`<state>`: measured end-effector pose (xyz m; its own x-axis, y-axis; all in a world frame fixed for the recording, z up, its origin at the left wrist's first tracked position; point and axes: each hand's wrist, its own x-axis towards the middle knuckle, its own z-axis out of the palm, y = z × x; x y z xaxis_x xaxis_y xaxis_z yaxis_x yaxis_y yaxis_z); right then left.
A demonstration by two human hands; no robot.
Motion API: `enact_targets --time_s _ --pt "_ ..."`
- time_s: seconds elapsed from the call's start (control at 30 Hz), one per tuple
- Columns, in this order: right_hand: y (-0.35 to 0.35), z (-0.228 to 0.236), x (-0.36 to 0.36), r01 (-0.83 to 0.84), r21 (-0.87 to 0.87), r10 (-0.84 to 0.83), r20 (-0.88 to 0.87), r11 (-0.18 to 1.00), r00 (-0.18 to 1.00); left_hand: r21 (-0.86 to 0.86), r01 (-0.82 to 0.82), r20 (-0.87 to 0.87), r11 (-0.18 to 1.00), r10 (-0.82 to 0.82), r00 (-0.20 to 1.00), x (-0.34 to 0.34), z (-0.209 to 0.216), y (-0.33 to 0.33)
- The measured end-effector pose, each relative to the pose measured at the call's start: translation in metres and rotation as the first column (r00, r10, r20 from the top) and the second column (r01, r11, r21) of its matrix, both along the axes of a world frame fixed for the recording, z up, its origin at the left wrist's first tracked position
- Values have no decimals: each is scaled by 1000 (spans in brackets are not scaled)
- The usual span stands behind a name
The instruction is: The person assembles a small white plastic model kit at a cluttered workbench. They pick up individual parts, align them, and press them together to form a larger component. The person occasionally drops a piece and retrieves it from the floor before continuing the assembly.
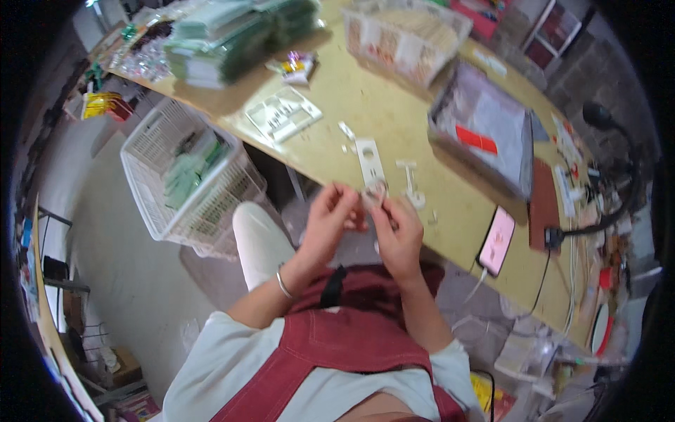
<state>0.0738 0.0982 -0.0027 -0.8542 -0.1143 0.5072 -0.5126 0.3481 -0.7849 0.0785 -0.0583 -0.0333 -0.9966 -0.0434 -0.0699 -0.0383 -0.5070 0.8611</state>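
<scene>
My left hand [335,211] and my right hand [398,231] meet over the table's near edge, fingers closed in pinches. Between the fingertips is a small, pale, curved piece [375,191], too blurred to name; it overlaps the near end of a white strip [368,160] with a round hole. Just right of the strip lies a thin white T-shaped piece [406,171] with a rounded end. Small white bits [346,131] are scattered beyond my left hand. Farther left sits a flat white panel [284,114] with cut-outs.
A stack of green-and-white packets [228,49] stands far left on the table [337,77]. A clear basket [404,43] and a grey bin [479,130] stand at the far right. Nearer are a plugged-in phone [496,241] and a black lamp arm [626,190]. A white crate [151,133] stands left.
</scene>
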Motion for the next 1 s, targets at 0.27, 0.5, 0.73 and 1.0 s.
enact_targets --time_s 0.27,0.5,0.73,1.0 --pt "-10 2 5 -82 -208 114 148 975 982 273 113 138 955 -155 978 0 4 -9" --pt "-12 -6 7 -48 -289 105 186 956 977 310 138 176 941 -200 964 1 1 -6" --pt "-8 -2 9 1 -211 16 76 977 997 309 151 139 939 -201 970 5 2 -4" --pt "0 -16 -2 68 -75 -63 71 995 996 321 310 4 895 -329 944 -12 -3 -5"
